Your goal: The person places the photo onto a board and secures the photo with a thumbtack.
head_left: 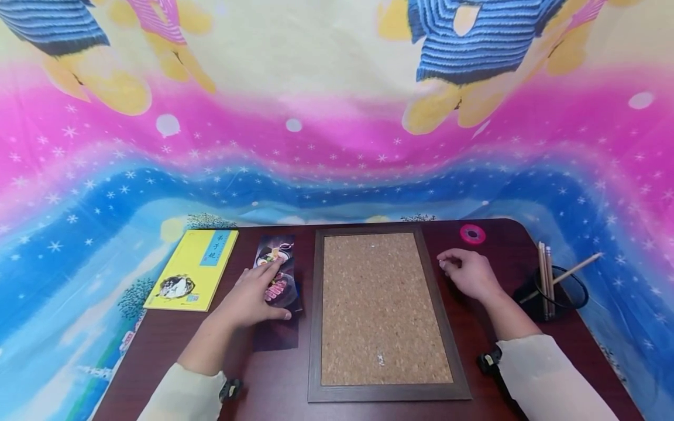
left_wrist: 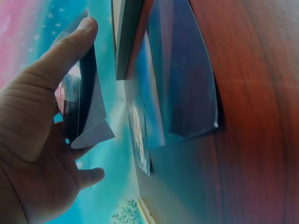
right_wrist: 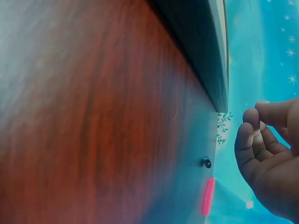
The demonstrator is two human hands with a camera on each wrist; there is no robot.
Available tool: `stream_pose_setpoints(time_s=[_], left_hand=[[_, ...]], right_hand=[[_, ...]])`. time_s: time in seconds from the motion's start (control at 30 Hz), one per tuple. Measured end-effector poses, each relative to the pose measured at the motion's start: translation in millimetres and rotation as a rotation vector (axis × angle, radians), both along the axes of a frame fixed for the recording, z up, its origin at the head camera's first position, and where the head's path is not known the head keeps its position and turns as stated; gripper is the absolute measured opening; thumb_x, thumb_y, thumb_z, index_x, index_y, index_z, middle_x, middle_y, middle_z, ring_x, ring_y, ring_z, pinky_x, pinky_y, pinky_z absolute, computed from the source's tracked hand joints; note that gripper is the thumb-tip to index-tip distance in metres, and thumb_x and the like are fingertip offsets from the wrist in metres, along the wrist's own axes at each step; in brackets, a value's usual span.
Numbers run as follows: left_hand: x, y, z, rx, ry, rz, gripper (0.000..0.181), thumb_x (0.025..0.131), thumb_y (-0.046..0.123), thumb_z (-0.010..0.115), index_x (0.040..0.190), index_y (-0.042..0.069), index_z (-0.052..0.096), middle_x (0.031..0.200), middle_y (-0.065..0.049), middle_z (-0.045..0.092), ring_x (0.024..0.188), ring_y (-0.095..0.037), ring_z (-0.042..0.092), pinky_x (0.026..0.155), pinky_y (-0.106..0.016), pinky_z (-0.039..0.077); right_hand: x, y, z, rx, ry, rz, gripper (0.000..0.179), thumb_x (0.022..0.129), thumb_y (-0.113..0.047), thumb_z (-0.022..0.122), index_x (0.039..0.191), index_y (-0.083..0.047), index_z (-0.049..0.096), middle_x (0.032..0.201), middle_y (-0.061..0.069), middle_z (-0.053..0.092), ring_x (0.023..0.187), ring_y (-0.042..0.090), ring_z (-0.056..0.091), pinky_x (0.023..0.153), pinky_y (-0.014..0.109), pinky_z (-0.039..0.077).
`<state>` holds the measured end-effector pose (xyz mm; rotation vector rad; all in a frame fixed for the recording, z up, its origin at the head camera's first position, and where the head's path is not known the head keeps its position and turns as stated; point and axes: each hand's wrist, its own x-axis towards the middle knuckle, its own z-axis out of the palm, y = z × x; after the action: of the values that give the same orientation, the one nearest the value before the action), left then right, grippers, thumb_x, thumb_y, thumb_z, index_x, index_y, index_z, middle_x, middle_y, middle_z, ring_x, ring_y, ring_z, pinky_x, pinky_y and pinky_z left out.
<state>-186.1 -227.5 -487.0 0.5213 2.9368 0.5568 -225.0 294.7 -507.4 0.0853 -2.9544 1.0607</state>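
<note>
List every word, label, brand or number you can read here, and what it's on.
"弟子规": on the blue label of the yellow book.
Small print beside that title and along the book's lower edge: too small to read.
Small blue-and-pink mark near the book's lower right: too small to read.
Food photos: no readable text.
No brand or number is legible anywhere.

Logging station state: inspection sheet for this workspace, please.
Surface: dark red-brown wood-look table.
Job's things: brown-framed rectangular corkboard, flat; glossy rectangular food print, gripped; dark glossy sheet, lying on the table.
Clutter: yellow rectangular book; pink round case; black round cup holding wooden pencils.
Hands: left hand grips the food print; right hand has fingertips together beside the corkboard, contents unclear.
Cables: nothing seen.
Surroundings: blue, pink and cream cartoon-print fabric.
</note>
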Motion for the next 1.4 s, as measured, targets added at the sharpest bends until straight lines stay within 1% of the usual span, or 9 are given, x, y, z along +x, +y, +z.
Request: stream_pose_setpoints(time_s=[0.17, 0.3, 0.47, 0.57, 0.77, 0.9, 1.03, 1.27, 1.4], left_hand=[[-6.8, 5.6, -1.6, -0.004, 0.007, 0.000, 0.126, 0.067, 0.062, 0.091, 0.166, 0.017, 0.028, 0.161, -0.018, 0.040, 0.148, -0.045, 0.035, 0.122, -0.067, 0.015], [-12.9, 10.1, -3.1, -0.012, 0.008, 0.002, 0.126, 0.067, 0.063, 0.090, 0.166, 0.019, 0.028, 0.162, -0.017, 0.039, 0.149, -0.044, 0.034, 0.121, -0.067, 0.017], [-21.5, 19.3, -2.5, -0.007, 0.004, -0.023, 0.124, 0.068, 0.064, 0.088, 0.167, 0.024, 0.024, 0.163, -0.016, 0.037, 0.149, -0.044, 0.034, 0.120, -0.068, 0.020], [-26.1, 24.9, -1.7, -0.002, 0.004, -0.035, 0.123, 0.069, 0.064, 0.087, 0.167, 0.025, 0.023, 0.164, -0.015, 0.037, 0.150, -0.043, 0.034, 0.119, -0.069, 0.021], [-32.8, 35.0, -1.3, -0.003, -0.002, -0.050, 0.124, 0.070, 0.066, 0.087, 0.168, 0.026, 0.021, 0.165, -0.016, 0.035, 0.150, -0.043, 0.033, 0.119, -0.067, 0.025], [-36.7, 42.5, -1.5, -0.012, -0.004, -0.063, 0.125, 0.070, 0.068, 0.086, 0.168, 0.028, 0.019, 0.166, -0.015, 0.034, 0.151, -0.041, 0.032, 0.121, -0.066, 0.020], [-39.2, 49.7, -1.0, -0.013, -0.001, -0.076, 0.126, 0.070, 0.068, 0.086, 0.168, 0.027, 0.018, 0.166, -0.015, 0.034, 0.151, -0.040, 0.032, 0.122, -0.067, 0.016], [-43.6, 64.0, -0.3, -0.053, -0.001, -0.088, 0.126, 0.071, 0.069, 0.085, 0.168, 0.027, 0.018, 0.165, -0.012, 0.035, 0.151, -0.038, 0.032, 0.121, -0.066, 0.019], [-47.2, 72.5, -2.3, -0.071, 0.017, -0.102, 0.126, 0.070, 0.070, 0.085, 0.168, 0.026, 0.019, 0.164, -0.012, 0.036, 0.150, -0.038, 0.034, 0.120, -0.067, 0.020]], right_hand=[[-3.0, -6.5, 5.1, -0.015, -0.003, 0.009, 0.023, 0.104, -0.023, 0.064, 0.121, -0.010, 0.073, 0.090, 0.006, 0.074, 0.073, 0.021, 0.061, 0.057, 0.034, 0.049], [-5.6, -11.6, 8.1, -0.021, 0.006, 0.015, 0.022, 0.104, -0.023, 0.063, 0.120, -0.011, 0.073, 0.089, 0.006, 0.073, 0.074, 0.022, 0.062, 0.057, 0.034, 0.048], [-9.0, -17.7, 7.6, -0.035, -0.005, 0.021, 0.021, 0.104, -0.021, 0.064, 0.120, -0.011, 0.073, 0.089, 0.006, 0.072, 0.071, 0.022, 0.061, 0.056, 0.035, 0.048], [-11.5, -21.4, 7.1, -0.041, 0.006, 0.030, 0.020, 0.104, -0.021, 0.065, 0.119, -0.011, 0.074, 0.087, 0.006, 0.072, 0.072, 0.021, 0.062, 0.057, 0.035, 0.049], [-15.7, -28.8, 9.6, -0.064, 0.018, 0.060, 0.021, 0.103, -0.020, 0.065, 0.119, -0.009, 0.074, 0.086, 0.004, 0.072, 0.073, 0.021, 0.064, 0.058, 0.037, 0.051], [-17.7, -34.3, 10.7, -0.064, 0.014, 0.054, 0.021, 0.102, -0.020, 0.066, 0.118, -0.009, 0.075, 0.088, 0.006, 0.073, 0.071, 0.021, 0.063, 0.058, 0.036, 0.051], [-19.1, -40.2, 9.5, -0.063, 0.015, 0.053, 0.020, 0.102, -0.019, 0.067, 0.117, -0.009, 0.075, 0.093, 0.007, 0.075, 0.072, 0.020, 0.062, 0.059, 0.035, 0.050], [-21.2, -48.7, 8.1, -0.076, 0.021, 0.061, 0.022, 0.101, -0.019, 0.068, 0.118, -0.009, 0.075, 0.097, 0.007, 0.076, 0.075, 0.020, 0.064, 0.064, 0.035, 0.052], [-24.5, -53.0, 7.3, -0.079, 0.020, 0.060, 0.023, 0.100, -0.020, 0.068, 0.118, -0.008, 0.075, 0.094, 0.006, 0.076, 0.072, 0.018, 0.065, 0.064, 0.036, 0.052]])
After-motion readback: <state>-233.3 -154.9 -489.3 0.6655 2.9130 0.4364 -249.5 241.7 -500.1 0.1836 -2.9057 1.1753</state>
